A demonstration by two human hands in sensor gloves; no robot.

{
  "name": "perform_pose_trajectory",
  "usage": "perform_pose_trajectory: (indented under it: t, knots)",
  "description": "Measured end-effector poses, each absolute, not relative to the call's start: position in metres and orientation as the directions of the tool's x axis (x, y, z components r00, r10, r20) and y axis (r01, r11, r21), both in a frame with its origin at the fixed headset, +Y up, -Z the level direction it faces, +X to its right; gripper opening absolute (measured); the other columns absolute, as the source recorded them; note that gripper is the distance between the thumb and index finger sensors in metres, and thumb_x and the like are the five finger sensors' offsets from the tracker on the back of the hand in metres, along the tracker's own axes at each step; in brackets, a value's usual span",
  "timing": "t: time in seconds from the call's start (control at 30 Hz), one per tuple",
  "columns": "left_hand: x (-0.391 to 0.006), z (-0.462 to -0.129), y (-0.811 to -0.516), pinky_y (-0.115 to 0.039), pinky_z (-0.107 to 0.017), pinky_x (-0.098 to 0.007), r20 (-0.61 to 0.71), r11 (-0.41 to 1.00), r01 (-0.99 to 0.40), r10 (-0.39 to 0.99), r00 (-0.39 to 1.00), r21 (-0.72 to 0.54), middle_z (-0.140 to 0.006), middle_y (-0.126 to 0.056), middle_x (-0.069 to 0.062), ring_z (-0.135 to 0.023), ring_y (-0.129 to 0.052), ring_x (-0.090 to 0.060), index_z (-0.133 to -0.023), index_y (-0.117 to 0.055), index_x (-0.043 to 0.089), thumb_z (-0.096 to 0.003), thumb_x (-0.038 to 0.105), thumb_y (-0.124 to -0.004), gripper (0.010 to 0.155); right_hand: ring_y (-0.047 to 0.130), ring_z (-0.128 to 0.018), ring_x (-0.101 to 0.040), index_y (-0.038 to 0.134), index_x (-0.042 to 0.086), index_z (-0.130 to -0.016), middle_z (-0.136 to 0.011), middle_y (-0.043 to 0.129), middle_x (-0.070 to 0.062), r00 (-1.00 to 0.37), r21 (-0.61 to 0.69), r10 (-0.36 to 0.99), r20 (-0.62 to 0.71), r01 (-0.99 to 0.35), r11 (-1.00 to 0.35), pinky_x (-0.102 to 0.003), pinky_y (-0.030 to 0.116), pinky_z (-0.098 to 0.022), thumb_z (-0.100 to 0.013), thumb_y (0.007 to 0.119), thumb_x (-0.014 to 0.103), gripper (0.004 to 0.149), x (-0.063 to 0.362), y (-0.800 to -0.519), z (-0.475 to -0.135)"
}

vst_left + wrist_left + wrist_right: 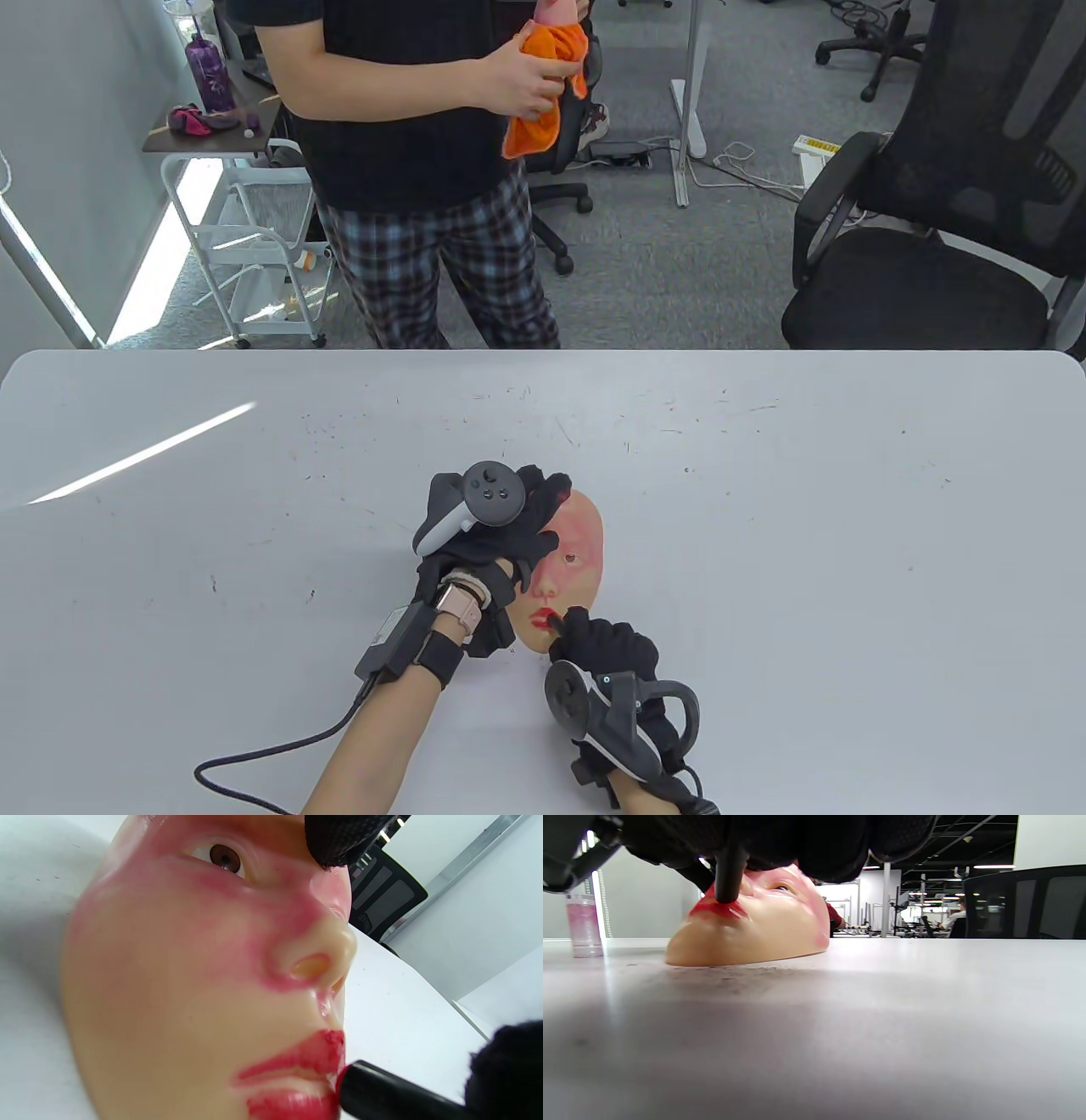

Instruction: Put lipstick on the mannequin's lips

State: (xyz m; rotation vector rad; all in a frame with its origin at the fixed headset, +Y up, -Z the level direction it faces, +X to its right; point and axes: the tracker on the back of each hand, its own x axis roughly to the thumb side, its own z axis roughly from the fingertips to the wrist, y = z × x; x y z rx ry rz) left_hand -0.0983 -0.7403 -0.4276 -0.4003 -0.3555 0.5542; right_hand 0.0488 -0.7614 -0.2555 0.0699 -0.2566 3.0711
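A flesh-coloured mannequin face (577,543) lies face up on the white table (764,509), with red smears on its cheeks. My left hand (509,531) rests on its left half and holds it down. My right hand (607,645) grips a black lipstick (557,626) and its red tip touches the lips (544,613). In the left wrist view the black tube (382,1092) meets the red lips (305,1065) at their right corner. In the right wrist view the tube (729,870) comes down onto the red lips (719,908) of the face (763,929).
A person in a black shirt (407,102) stands beyond the table's far edge with an orange cloth (543,85). A black office chair (942,212) stands at the far right. A pink-tinted cup (583,925) stands on the table in the right wrist view.
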Motion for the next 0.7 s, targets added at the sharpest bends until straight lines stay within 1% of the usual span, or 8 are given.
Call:
perform_pose_trajectory:
  t: [0.1, 0.13, 0.2, 0.37, 0.47, 0.57, 0.67, 0.7]
  knots:
    - [-0.098, -0.428, -0.741, -0.027, -0.082, -0.055, 0.216, 0.775, -0.437, 0.573, 0.791, -0.456, -0.122, -0.013, 0.001, -0.111, -0.011, -0.029, -0.115, -0.032, 0.045, -0.0536, 0.039, -0.073, 0.074, 0.090, -0.049, -0.020, 0.079, 0.016, -0.087, -0.052, 0.091, 0.001, -0.996, -0.154, 0.065, 0.062, -0.073, -0.985, -0.049, 0.073, -0.051, -0.045, 0.075, 0.045, 0.052, 0.051, -0.761, -0.255]
    - [-0.098, -0.428, -0.741, -0.027, -0.082, -0.055, 0.217, 0.776, -0.436, 0.572, 0.791, -0.456, -0.122, -0.013, 0.001, -0.111, -0.011, -0.029, -0.115, -0.032, 0.045, -0.0536, 0.039, -0.073, 0.074, 0.090, -0.048, -0.019, 0.079, 0.016, -0.087, -0.052, 0.091, 0.002, -0.993, -0.167, 0.079, 0.093, -0.094, -0.981, -0.049, 0.073, -0.051, -0.045, 0.075, 0.045, 0.052, 0.051, -0.760, -0.253]
    - [-0.098, -0.428, -0.741, -0.027, -0.082, -0.055, 0.217, 0.776, -0.434, 0.570, 0.792, -0.457, -0.122, -0.013, 0.001, -0.111, -0.011, -0.029, -0.115, -0.032, 0.045, -0.0536, 0.039, -0.073, 0.074, 0.090, -0.047, -0.019, 0.080, 0.016, -0.086, -0.051, 0.091, 0.002, -0.987, -0.149, 0.098, 0.127, -0.117, -0.982, -0.049, 0.074, -0.051, -0.044, 0.075, 0.046, 0.052, 0.049, -0.761, -0.252]
    - [-0.099, -0.428, -0.741, -0.027, -0.082, -0.055, 0.217, 0.776, -0.436, 0.572, 0.791, -0.456, -0.122, -0.013, 0.001, -0.111, -0.011, -0.029, -0.115, -0.032, 0.045, -0.0536, 0.039, -0.073, 0.074, 0.090, -0.047, -0.020, 0.081, 0.016, -0.086, -0.051, 0.091, 0.001, -0.992, -0.158, 0.058, 0.111, -0.076, -0.985, -0.050, 0.074, -0.051, -0.044, 0.076, 0.045, 0.051, 0.048, -0.760, -0.251]
    - [-0.099, -0.428, -0.741, -0.027, -0.082, -0.055, 0.216, 0.775, -0.437, 0.573, 0.790, -0.456, -0.122, -0.013, 0.001, -0.111, -0.011, -0.029, -0.115, -0.032, 0.045, -0.0536, 0.039, -0.073, 0.074, 0.090, -0.048, -0.020, 0.081, 0.016, -0.086, -0.051, 0.091, 0.000, -0.997, -0.167, 0.031, 0.070, -0.043, -0.985, -0.050, 0.073, -0.051, -0.044, 0.076, 0.045, 0.051, 0.051, -0.760, -0.252]
    - [-0.099, -0.428, -0.741, -0.027, -0.082, -0.055, 0.218, 0.776, -0.436, 0.572, 0.791, -0.455, -0.122, -0.013, 0.001, -0.111, -0.011, -0.029, -0.115, -0.032, 0.045, -0.0537, 0.039, -0.073, 0.074, 0.089, -0.049, -0.020, 0.079, 0.016, -0.088, -0.053, 0.090, 0.001, -0.997, -0.153, 0.047, 0.066, -0.057, -0.987, -0.050, 0.072, -0.052, -0.045, 0.074, 0.045, 0.052, 0.052, -0.760, -0.254]
    - [-0.098, -0.428, -0.741, -0.027, -0.082, -0.055, 0.217, 0.776, -0.436, 0.572, 0.791, -0.456, -0.122, -0.013, 0.001, -0.111, -0.010, -0.029, -0.115, -0.032, 0.045, -0.0536, 0.039, -0.073, 0.074, 0.089, -0.049, -0.019, 0.079, 0.017, -0.088, -0.053, 0.090, 0.002, -0.989, -0.185, 0.053, 0.140, -0.079, -0.980, -0.049, 0.073, -0.052, -0.045, 0.074, 0.046, 0.052, 0.045, -0.759, -0.251]
    - [-0.099, -0.428, -0.741, -0.027, -0.082, -0.055, 0.217, 0.776, -0.435, 0.572, 0.791, -0.457, -0.122, -0.013, 0.001, -0.111, -0.010, -0.029, -0.115, -0.031, 0.045, -0.0537, 0.039, -0.073, 0.075, 0.090, -0.049, -0.019, 0.079, 0.017, -0.088, -0.053, 0.090, 0.002, -0.987, -0.176, 0.027, 0.161, -0.055, -0.983, -0.049, 0.073, -0.052, -0.045, 0.074, 0.046, 0.051, 0.040, -0.759, -0.252]
